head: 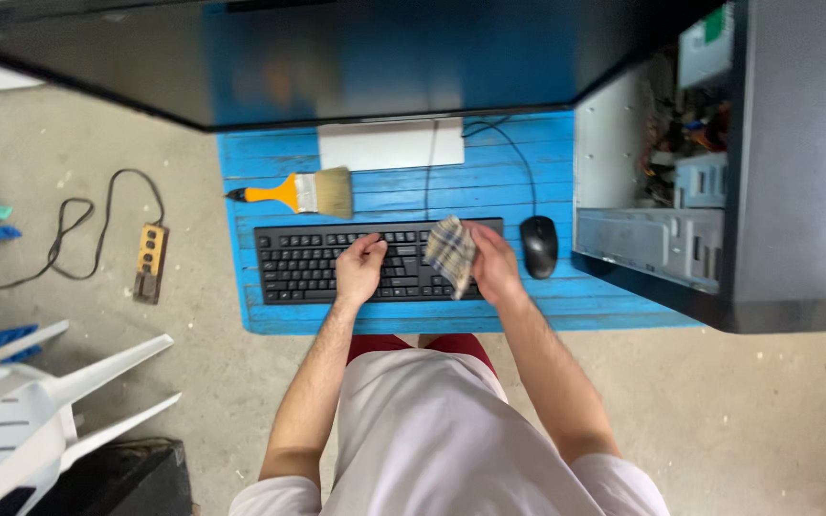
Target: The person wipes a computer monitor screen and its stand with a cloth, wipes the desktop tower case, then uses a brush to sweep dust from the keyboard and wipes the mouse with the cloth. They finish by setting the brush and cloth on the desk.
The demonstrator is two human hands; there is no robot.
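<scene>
A black keyboard (303, 263) lies on a blue wooden table (489, 177). My left hand (359, 268) rests on the middle of the keyboard with its fingers curled, holding nothing that I can see. My right hand (494, 265) grips a checked cloth (450, 251) and holds it against the right end of the keyboard.
A paintbrush (303, 192) with an orange handle lies behind the keyboard. A black mouse (539, 245) sits to the right, its cable running back. An open computer case (681, 172) stands at the right, a dark monitor (336, 57) above. A power strip (150, 262) and white chair (40, 401) are on the floor.
</scene>
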